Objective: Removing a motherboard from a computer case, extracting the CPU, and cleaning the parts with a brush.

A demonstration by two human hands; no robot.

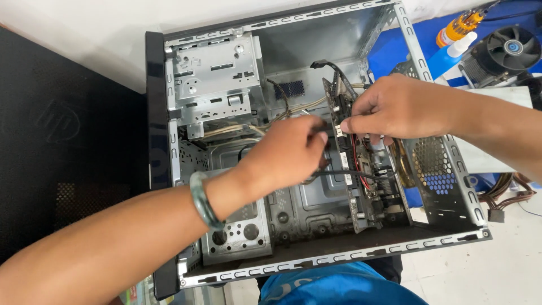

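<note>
1. An open computer case lay on its side across the centre of the frame, its metal interior facing up.
2. The left hand reached in from the lower left, a green bangle on its wrist; its fingers were curled together, pinching a black cable near the middle of the case.
3. The right hand came in from the right edge, fingertips pressed together on the top edge of a circuit board, which stood tilted on edge in the right half of the case.
4. The two hands were just beside each other above the board, nearly touching.
5. A metal drive cage sat in the upper left of the case.
6. A black cooling fan rested in the upper right corner of the frame, outside the case, near a screwdriver with an orange handle.
7. A blue cloth showed at the bottom centre.
</note>
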